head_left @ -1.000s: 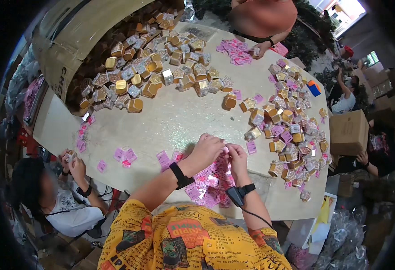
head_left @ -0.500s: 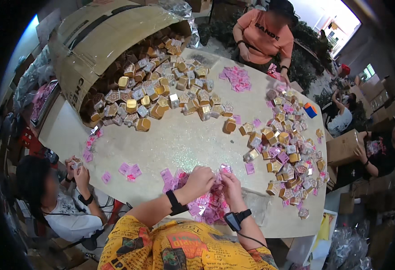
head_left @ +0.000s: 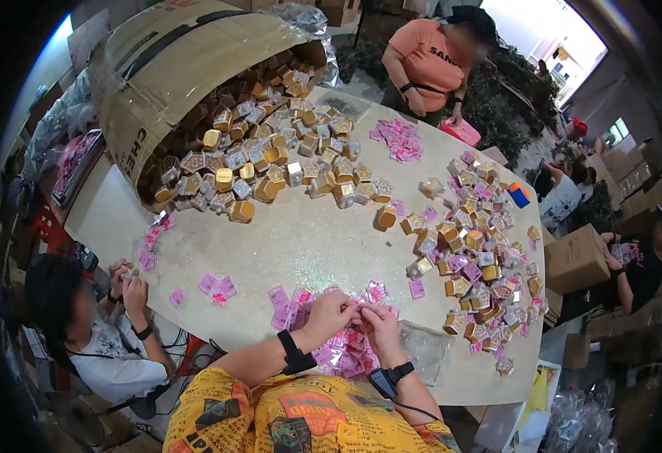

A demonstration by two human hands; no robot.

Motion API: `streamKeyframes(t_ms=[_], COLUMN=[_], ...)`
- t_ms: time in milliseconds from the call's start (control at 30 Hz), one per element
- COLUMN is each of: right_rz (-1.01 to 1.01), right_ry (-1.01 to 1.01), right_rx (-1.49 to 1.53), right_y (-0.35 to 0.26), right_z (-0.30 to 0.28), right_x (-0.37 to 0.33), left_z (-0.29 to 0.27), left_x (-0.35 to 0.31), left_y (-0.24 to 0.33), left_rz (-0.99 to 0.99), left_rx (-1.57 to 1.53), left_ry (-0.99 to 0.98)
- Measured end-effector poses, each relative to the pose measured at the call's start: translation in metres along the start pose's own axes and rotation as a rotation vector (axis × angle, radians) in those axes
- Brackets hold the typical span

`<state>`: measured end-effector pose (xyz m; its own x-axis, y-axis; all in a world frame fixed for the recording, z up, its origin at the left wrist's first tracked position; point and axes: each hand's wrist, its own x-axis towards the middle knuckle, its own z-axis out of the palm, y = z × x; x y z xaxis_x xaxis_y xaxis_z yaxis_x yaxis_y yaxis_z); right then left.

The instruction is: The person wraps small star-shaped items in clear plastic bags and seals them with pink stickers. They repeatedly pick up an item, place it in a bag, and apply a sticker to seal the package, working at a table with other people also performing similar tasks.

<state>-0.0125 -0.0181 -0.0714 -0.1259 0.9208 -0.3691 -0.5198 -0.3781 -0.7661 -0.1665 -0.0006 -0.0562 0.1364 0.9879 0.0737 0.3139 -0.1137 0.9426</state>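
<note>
Over a heap of pink printed packets at the table's near edge, my two hands meet with fingertips pinched together. My left hand is closed, its thumb and fingers turned toward the right. Just beside it my right hand is closed too, fingertips almost touching the left's. Whatever lies between the fingers is too small and covered to make out. Some pink packets lie left of my left hand, and another pink packet lies just beyond my right hand.
Gold and clear gem-shaped containers are piled at the right, many with pink packets. More spill from a large tipped carton at far left. A clear plastic bag lies near my right wrist. Co-workers stand across and sit at left. An orange-blue object lies far right.
My fingertips have come closer together, and my right hand has shifted slightly down and left. The co-worker across the table has drawn an arm back from the right pile.
</note>
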Motion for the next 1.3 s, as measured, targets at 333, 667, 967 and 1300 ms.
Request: streamKeyframes(t_ms=[333, 667, 967, 1300], right_rz=[0.163, 0.031, -0.808, -0.682], right_ry=[-0.088, -0.125, -0.377, -0.158], right_rx=[-0.380, -0.781, -1.548, -1.497], right_y=[-0.026, -0.051, -0.057, -0.087], right_z=[-0.023, -0.026, -0.038, -0.082], right_x=[0.008, 0.011, 0.022, 0.047], left_z=[-0.021, 0.002, 0.028, 0.048], left_x=[0.028, 0.054, 0.080, 0.195], left_y=[0.030, 0.017, -0.037, -0.034], left_rz=[0.743, 0.502, -0.529, -0.017], left_rx=[0.615, 0.526, -0.305, 0.383], left_ry=[-0.279, -0.473, -0.657, -0.365])
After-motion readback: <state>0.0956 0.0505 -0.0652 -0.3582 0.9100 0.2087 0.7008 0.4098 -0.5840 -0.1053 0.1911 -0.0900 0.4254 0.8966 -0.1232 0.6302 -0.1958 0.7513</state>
